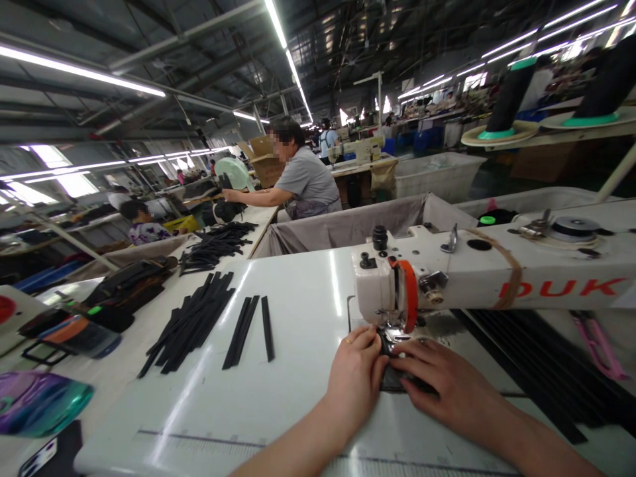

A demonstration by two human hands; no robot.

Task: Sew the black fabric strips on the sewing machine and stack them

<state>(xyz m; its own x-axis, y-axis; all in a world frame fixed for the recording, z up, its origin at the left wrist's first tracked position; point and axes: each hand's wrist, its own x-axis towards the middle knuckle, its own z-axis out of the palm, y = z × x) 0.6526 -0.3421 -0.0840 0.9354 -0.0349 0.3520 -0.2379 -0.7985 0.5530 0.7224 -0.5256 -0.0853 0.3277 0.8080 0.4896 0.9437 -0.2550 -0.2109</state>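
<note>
A white sewing machine (368,285) with an orange guard stands over the work surface. At its presser foot, a small piece of black fabric strip (392,379) shows between my two hands; much of it is hidden by the fingers. My left hand (355,368) pinches the strip on the left of the foot, thumb and fingers pressed together. From the right, my right hand (440,381) curls around the strip's other side, its fingertips close to the metal foot. The needle itself is hard to make out.
A pile of black strips (193,321) lies left, with a few loose strips (242,331) beside it. Long black strips (531,371) and pink scissors (599,344) lie right. A phone (52,454) is near left. A person (308,175) sits beyond the fabric-lined bin (348,225).
</note>
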